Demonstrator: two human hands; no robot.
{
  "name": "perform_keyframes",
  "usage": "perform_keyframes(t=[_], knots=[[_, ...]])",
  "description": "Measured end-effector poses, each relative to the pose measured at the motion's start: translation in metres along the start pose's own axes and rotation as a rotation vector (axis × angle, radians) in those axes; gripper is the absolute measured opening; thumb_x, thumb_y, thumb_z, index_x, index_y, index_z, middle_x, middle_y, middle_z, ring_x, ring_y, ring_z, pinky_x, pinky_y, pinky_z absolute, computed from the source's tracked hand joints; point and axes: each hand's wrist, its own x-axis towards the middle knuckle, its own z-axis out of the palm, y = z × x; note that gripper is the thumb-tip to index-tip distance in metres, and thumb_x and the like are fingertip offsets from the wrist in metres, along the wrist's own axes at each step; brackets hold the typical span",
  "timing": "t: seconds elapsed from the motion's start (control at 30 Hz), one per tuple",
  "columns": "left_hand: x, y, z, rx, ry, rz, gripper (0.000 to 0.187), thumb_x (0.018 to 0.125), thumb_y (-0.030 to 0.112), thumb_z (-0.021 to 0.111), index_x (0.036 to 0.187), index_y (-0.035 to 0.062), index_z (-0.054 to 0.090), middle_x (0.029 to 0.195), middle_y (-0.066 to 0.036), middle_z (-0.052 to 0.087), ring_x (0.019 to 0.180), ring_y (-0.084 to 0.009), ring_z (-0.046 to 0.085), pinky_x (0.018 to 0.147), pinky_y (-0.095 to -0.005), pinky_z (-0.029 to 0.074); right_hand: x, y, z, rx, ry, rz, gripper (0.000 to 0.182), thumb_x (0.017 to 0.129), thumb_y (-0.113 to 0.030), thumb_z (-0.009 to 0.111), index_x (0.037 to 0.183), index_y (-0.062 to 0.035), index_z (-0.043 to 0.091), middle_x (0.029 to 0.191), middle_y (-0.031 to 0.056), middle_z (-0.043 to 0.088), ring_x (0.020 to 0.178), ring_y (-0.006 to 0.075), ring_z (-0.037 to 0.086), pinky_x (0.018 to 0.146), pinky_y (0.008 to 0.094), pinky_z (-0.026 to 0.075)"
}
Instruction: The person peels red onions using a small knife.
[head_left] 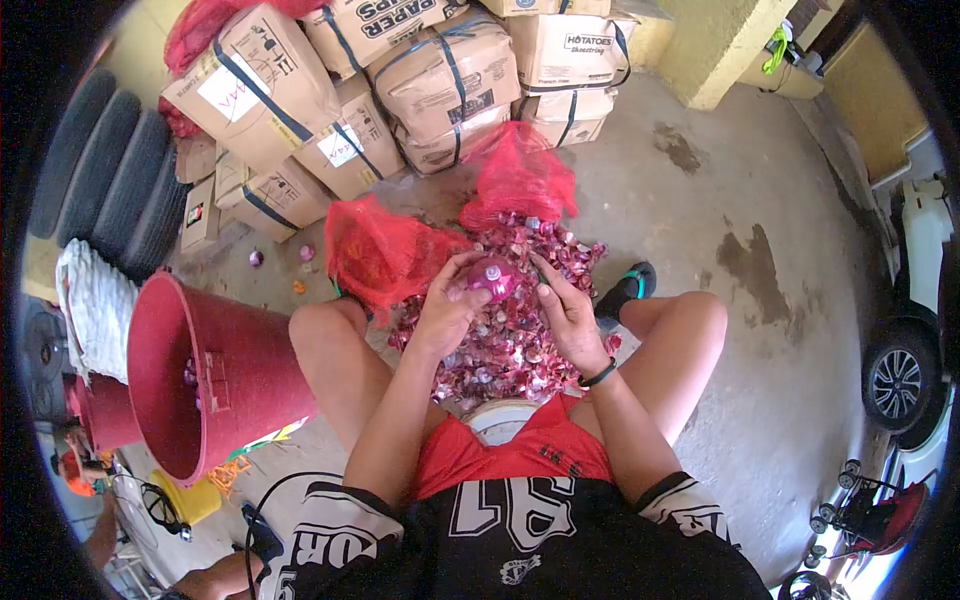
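Observation:
My left hand (445, 305) is closed around a peeled, shiny purple-red onion (492, 283), its root end facing up. Just right of it, my right hand (572, 318) has its fingers bent round a thin dark tool (538, 268) with a bit of green; most of it is hidden by the fingers. Under both hands, a heap of red onion skins (500, 350) covers the floor between my legs. Two red mesh sacks (375, 255) lie at the far side of the heap, the farther one with its mouth at the skins.
A large red tub (225, 370) holding some onions stands to my left, with a white cloth (100, 310) behind it. Strapped cardboard boxes (445, 75) and stacked tyres (110, 170) line the back. Another person's leg (215, 578) shows lower left. A car wheel (897, 383) and stroller (880, 515) are right.

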Motion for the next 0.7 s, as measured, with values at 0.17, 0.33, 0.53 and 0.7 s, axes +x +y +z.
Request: perform_keyframes(t=[0.17,0.33,0.53,0.7], knots=[[-0.003,0.001,0.007,-0.014,0.082,0.058,0.056,0.08,-0.005,0.071,0.129,0.0087,0.047,0.123,-0.008,0.057,0.102,-0.0182,0.062,0.068,-0.0269,0.058,-0.003,-0.013,0.003,-0.103,-0.12,-0.158,0.046,0.1,-0.015,0.051,0.143,-0.0024,0.043,0.13,0.0204,0.059,0.119,0.0275,0.059,0.101,0.0351,0.044],[-0.004,0.001,0.006,0.009,0.082,0.069,0.053,0.08,-0.005,0.072,0.125,0.009,0.048,0.121,-0.008,0.057,0.104,-0.0193,0.061,0.078,-0.031,0.058,-0.004,-0.02,0.008,-0.138,-0.263,-0.048,0.049,0.099,-0.014,0.052,0.146,-0.0041,0.039,0.117,0.0179,0.064,0.099,0.0247,0.063,0.09,0.0351,0.048],[-0.002,0.003,0.005,-0.033,0.054,0.03,0.054,0.08,-0.003,0.072,0.126,0.0087,0.047,0.123,-0.008,0.057,0.106,-0.0204,0.061,0.089,-0.0366,0.056,-0.006,-0.004,0.009,0.147,-0.139,0.004,0.045,0.101,-0.016,0.052,0.145,-0.0078,0.044,0.087,0.0024,0.061,0.074,0.0132,0.057,0.071,0.0281,0.047],[-0.003,0.004,0.005,-0.05,0.06,0.059,0.055,0.08,-0.004,0.072,0.128,0.0075,0.048,0.124,-0.008,0.057,0.109,-0.0209,0.06,0.091,-0.0357,0.054,-0.007,-0.002,0.003,0.451,-0.075,0.234,0.045,0.103,-0.02,0.05,0.146,-0.0099,0.043,0.077,-0.0094,0.042,0.063,0.0015,0.035,0.057,0.017,0.034]])
